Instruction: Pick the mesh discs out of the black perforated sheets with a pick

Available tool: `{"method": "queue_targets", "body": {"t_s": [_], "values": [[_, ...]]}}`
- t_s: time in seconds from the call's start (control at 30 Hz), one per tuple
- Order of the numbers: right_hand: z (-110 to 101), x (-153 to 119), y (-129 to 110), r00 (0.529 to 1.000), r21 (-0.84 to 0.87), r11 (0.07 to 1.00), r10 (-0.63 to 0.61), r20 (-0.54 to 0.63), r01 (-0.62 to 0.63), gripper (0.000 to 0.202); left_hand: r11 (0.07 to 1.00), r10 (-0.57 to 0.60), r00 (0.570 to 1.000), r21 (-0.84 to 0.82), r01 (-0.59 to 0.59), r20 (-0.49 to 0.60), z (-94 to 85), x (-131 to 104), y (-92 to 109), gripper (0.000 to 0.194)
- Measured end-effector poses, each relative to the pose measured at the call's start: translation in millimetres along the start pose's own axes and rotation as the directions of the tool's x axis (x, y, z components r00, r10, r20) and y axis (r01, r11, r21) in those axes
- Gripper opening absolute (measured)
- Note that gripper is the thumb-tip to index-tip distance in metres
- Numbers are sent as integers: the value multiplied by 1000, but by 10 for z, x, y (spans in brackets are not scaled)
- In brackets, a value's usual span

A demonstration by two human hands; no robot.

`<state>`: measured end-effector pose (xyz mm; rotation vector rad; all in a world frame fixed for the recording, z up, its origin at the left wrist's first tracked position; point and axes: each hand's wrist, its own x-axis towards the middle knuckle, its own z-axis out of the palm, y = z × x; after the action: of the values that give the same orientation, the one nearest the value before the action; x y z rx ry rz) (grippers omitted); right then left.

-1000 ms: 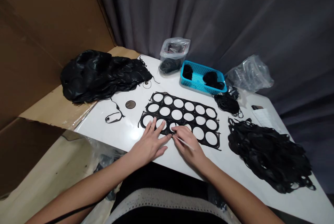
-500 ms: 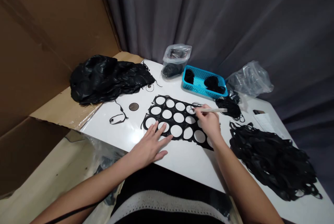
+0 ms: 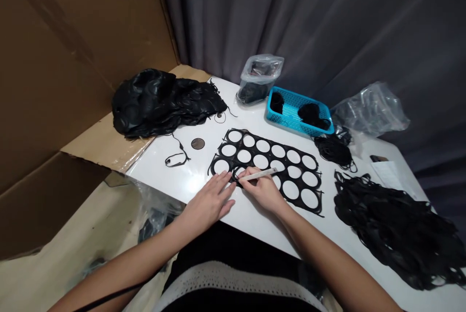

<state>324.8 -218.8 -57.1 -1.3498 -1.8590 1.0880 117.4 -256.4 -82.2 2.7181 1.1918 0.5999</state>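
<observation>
A black rubbery sheet [image 3: 270, 156] with rows of large round holes lies flat on the white table [image 3: 204, 176]. My left hand [image 3: 209, 203] rests palm down with fingers stretched, its fingertips at the sheet's front left edge. My right hand [image 3: 265, 190] pinches a pale, slim, pen-like tool [image 3: 261, 174]. The tool's tip points left into a front-row hole beside my left fingertips. A thin black ring [image 3: 234, 174] shows by the tip; whether it is attached to the sheet I cannot tell.
A large black stack [image 3: 163, 103] sits back left on cardboard. A blue basket [image 3: 291, 123] holding black bundles and a clear bag [image 3: 258, 79] stand behind. Tangled black cut-outs [image 3: 396, 229] cover the right side. A dark disc [image 3: 197, 143] lies left of the sheet.
My right hand and the tool have moved from the back row on the right to the front row, close to my left hand. The left hand stays at the sheet's edge. The view has shifted slightly.
</observation>
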Motion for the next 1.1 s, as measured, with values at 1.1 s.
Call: {"method": "queue_targets", "body": {"t_s": [1.1], "values": [[-753,430,281,853,48,996,91,-515,-78,26,999,30,989,33,-35,144,-106,-21,-141,46]]}}
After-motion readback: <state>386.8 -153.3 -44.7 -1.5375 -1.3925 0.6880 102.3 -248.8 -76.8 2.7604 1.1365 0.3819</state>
